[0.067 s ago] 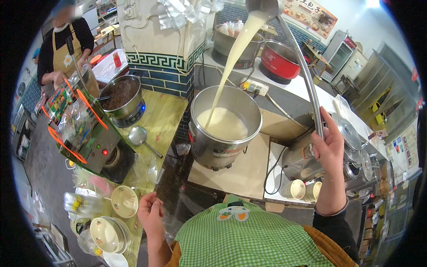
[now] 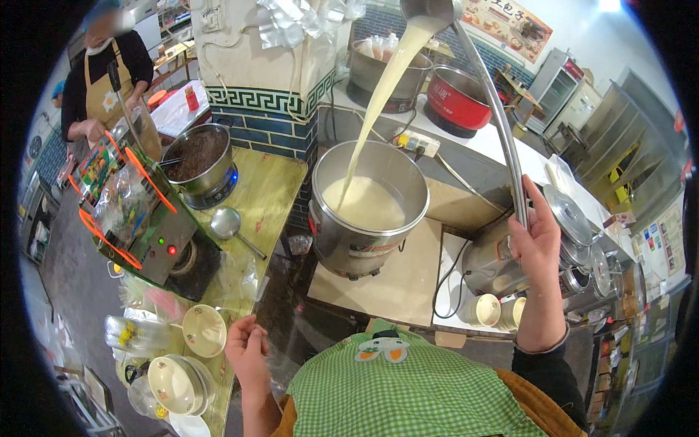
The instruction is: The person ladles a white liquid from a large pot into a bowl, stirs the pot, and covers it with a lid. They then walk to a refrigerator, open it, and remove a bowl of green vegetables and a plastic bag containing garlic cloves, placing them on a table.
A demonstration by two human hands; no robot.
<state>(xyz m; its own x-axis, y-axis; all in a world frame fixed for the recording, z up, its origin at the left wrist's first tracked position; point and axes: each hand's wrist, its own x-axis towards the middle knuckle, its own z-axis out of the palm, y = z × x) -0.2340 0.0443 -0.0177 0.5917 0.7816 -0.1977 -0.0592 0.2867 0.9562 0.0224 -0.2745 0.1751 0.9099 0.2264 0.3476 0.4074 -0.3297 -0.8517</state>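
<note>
My right hand point(image 2: 537, 237) is closed round the long metal handle of a ladle point(image 2: 433, 10), whose bowl is tilted high above a steel pot. From it a pale cream-coloured liquid point(image 2: 375, 109) falls in an unbroken stream. The pot point(image 2: 320, 237) stands on a brown board and holds the same pale liquid, its surface well below the rim. My left hand point(image 2: 249, 349) hangs beside the yellow table edge with fingers loosely curled, nothing visible in it. Nearest to it is a cream bowl point(image 2: 204, 330); more stacked bowls point(image 2: 173, 384) stand below that.
Left on the table point(image 2: 280, 175) are a pot of dark food point(image 2: 196, 151) on a lit cooker, a metal ladle point(image 2: 227, 222) and a green machine point(image 2: 175, 251). A person point(image 2: 109, 73) in a tan apron stands beyond. A red pot point(image 2: 457, 102) sits on the white counter behind.
The ladle and my right hand have shifted very slightly to the left. Liquid pours in both frames, and my left hand stays in place.
</note>
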